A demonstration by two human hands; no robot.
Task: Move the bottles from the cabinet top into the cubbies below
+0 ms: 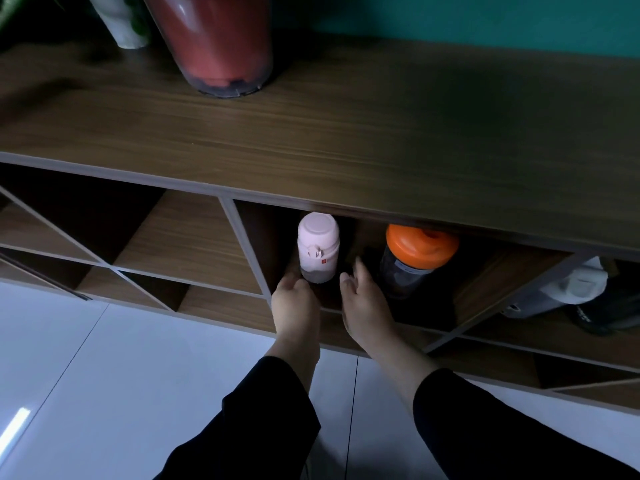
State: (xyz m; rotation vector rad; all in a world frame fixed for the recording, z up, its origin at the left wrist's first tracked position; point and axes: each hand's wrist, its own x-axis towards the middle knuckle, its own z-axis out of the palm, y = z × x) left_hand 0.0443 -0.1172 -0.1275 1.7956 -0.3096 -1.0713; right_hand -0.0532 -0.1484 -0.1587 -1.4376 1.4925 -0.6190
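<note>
Head view: pink bottle (pixel 318 247) stands upright in a cubby (pixel 263 237) under the cabinet top (pixel 346 143). Left hand (pixel 294 299) and right hand (pixel 363 299) flank its base, fingers spread, gripping nothing. Orange-lidded bottle (pixel 415 261) shares the cubby.

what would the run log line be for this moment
stage: placing | left hand: open beside pink bottle | right hand: open, empty | orange-lid bottle: same cubby | red bottle: on cabinet top

A pale pink plastic bottle (pixel 318 247) has a small red mark; the dark translucent shaker bottle (pixel 412 263) wears an orange lid. The brown wood-grain cabinet top (pixel 346 143) backs onto a teal painted wall (pixel 485 22).
</note>
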